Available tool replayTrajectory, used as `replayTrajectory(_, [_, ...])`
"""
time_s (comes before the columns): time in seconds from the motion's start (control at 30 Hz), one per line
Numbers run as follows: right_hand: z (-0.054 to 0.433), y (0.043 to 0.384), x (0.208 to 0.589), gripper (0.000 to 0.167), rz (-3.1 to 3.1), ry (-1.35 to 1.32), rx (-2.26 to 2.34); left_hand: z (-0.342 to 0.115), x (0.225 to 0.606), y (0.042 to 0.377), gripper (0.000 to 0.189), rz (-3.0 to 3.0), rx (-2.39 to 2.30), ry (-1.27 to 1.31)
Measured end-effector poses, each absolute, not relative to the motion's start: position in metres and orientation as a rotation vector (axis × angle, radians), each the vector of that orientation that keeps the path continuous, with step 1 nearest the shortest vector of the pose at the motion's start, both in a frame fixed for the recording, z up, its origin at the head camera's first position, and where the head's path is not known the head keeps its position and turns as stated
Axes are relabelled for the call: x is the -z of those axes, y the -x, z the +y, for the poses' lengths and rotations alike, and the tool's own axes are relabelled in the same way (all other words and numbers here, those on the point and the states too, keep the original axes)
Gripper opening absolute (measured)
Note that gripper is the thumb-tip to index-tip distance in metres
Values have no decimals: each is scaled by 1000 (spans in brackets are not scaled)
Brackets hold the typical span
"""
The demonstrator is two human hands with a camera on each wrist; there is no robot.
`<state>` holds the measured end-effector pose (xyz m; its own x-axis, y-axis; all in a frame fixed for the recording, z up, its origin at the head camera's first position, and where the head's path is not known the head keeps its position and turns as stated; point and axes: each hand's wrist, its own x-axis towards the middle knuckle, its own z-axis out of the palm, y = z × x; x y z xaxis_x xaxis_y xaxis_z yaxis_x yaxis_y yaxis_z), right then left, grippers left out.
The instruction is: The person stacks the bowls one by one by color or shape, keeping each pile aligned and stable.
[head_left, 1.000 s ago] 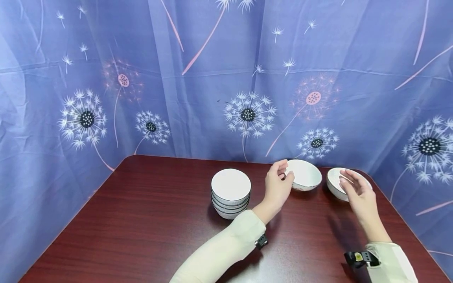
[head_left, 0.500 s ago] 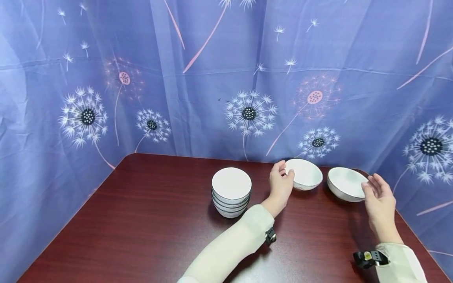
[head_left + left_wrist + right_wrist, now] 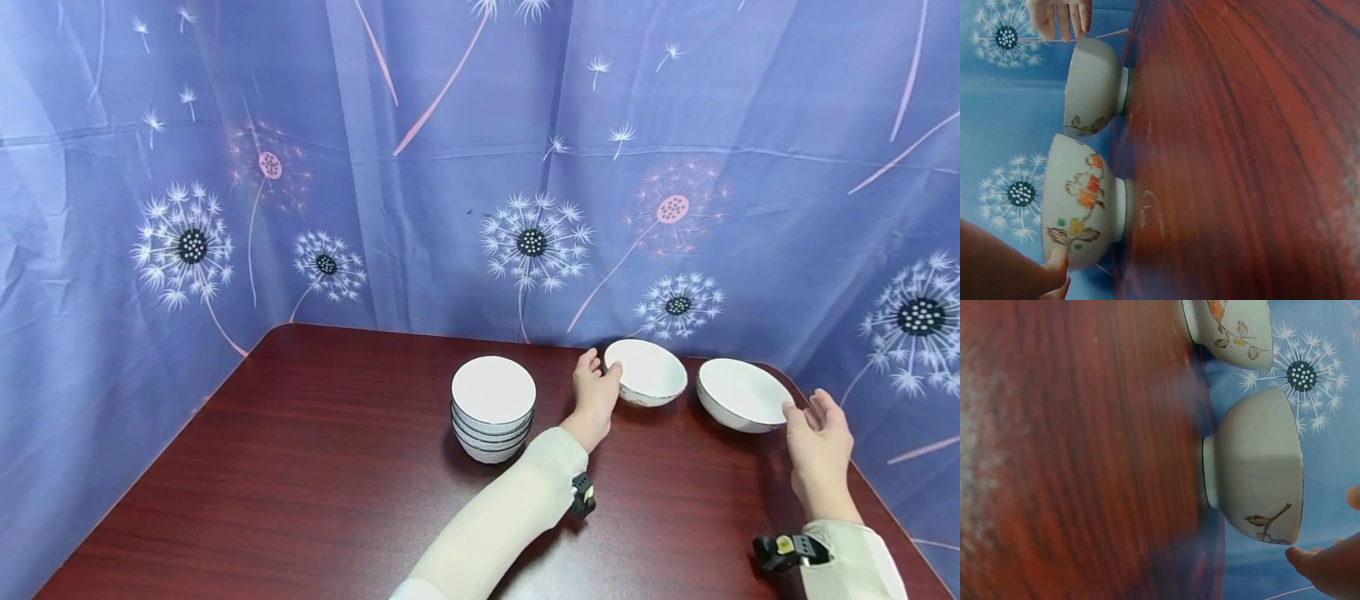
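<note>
Two white bowls stand side by side at the back right of the table. In the head view my left hand (image 3: 596,396) is at the left side of the left bowl (image 3: 652,371), its thumb against the outer wall. Orange birds and brown leaves decorate that bowl (image 3: 1082,200) in the left wrist view. My right hand (image 3: 821,446) is at the right side of the right bowl (image 3: 742,396), fingers loosely bent. Its thumb tip comes right to the rim of this bowl (image 3: 1254,462), marked with a brown twig, in the right wrist view.
A stack of several white bowls (image 3: 492,412) with dark rims stands left of my left forearm. The dark red wooden table (image 3: 300,467) ends at a blue dandelion-print curtain (image 3: 435,200) behind and at both sides.
My right hand has moved from over the right bowl outward to its right side, baring the bowl's inside. My left hand has stayed by the left bowl, shifting only slightly.
</note>
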<state>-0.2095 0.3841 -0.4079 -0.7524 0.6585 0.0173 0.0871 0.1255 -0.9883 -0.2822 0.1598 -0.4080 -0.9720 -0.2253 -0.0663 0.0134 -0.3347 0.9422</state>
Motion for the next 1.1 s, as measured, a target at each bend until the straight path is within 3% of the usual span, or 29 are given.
replayTrajectory(1.1, [373,221,421,69,-1697,812,-2056,173,439,291,59,-1548,2845,-360])
